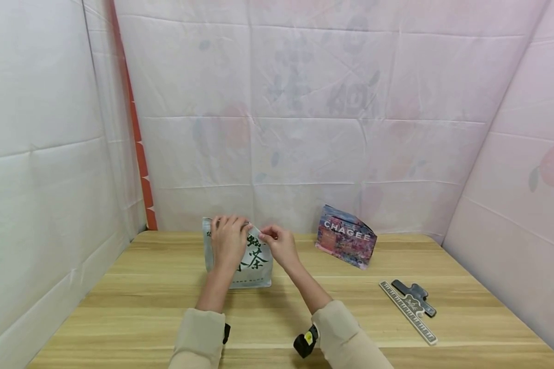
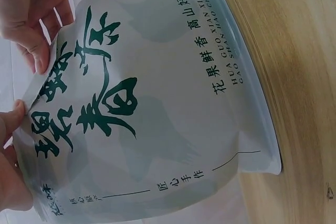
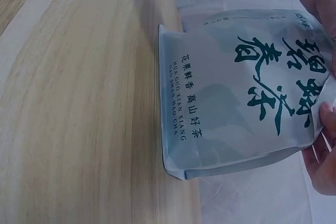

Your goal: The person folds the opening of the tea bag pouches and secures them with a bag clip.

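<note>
A pale grey-green tea bag [image 1: 254, 275] with dark green characters stands upright on the table. My left hand [image 1: 229, 240] grips its top edge, fingers over the back and thumb on the front, as the left wrist view also shows of the thumb [image 2: 14, 119]. At the top right corner, my right hand [image 1: 281, 247] pinches the rim between thumb and fingers. In the right wrist view the bag's front [image 3: 215, 103] and its lower edge on the wood are seen, with the right hand [image 3: 323, 166] at the folded corner. The bag's inside is hidden.
To the right, a colourful CHAGEE bag [image 1: 346, 238] stands on the wooden table [image 1: 134, 302]. Nearer the front right lie a black clip [image 1: 417, 294] and a long pale, ruler-like clip [image 1: 408, 312], close together. White cloth walls [image 1: 304, 154] enclose the back and sides.
</note>
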Action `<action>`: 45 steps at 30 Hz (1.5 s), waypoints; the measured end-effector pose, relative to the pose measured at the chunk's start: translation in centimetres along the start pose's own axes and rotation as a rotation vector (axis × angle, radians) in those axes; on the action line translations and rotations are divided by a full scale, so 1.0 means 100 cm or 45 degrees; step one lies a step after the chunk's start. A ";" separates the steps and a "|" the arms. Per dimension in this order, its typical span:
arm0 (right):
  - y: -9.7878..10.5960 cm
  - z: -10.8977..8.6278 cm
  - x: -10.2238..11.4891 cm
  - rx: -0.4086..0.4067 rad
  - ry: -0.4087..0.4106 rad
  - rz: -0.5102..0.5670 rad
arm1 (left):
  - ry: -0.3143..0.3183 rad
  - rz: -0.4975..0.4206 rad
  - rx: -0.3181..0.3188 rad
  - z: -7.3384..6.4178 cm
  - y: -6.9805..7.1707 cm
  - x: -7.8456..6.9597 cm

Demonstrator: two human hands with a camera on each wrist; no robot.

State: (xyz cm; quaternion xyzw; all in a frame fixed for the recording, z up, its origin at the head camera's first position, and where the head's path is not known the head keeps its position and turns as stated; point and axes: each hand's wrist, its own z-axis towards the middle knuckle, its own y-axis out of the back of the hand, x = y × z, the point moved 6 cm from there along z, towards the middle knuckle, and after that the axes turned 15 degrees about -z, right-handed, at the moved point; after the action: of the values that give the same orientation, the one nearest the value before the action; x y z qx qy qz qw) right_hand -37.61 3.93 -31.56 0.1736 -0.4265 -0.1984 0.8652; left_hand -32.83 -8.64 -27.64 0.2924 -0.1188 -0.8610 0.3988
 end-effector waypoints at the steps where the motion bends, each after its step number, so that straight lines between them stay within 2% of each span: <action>1: 0.000 0.000 -0.001 0.005 -0.005 0.003 | 0.001 0.000 0.001 0.000 0.000 0.000; 9: -0.002 -0.003 0.003 0.062 -0.006 0.024 | 0.012 -0.003 0.032 0.001 0.001 0.000; 14: -0.003 -0.002 0.007 0.031 -0.015 0.013 | 0.034 -0.001 0.062 0.001 0.000 0.001; 21: -0.003 0.001 0.008 0.007 -0.105 0.016 | 0.036 0.015 0.085 -0.002 -0.001 0.001; 30: -0.003 0.001 0.007 0.012 -0.114 0.028 | 0.031 0.086 0.139 -0.003 -0.003 0.001; 40: 0.000 -0.004 -0.012 0.139 -0.083 0.045 | 0.025 0.087 0.107 0.000 -0.004 0.001; 45: 0.001 -0.005 -0.021 0.151 -0.066 0.042 | 0.030 0.097 0.113 0.000 -0.005 0.002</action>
State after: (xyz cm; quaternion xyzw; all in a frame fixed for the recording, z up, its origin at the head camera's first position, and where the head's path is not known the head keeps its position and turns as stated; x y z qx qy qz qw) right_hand -38.39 5.10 -33.23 0.2123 -0.4627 -0.1631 0.8451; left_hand -33.24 -8.52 -27.92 0.3152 -0.1633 -0.8355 0.4194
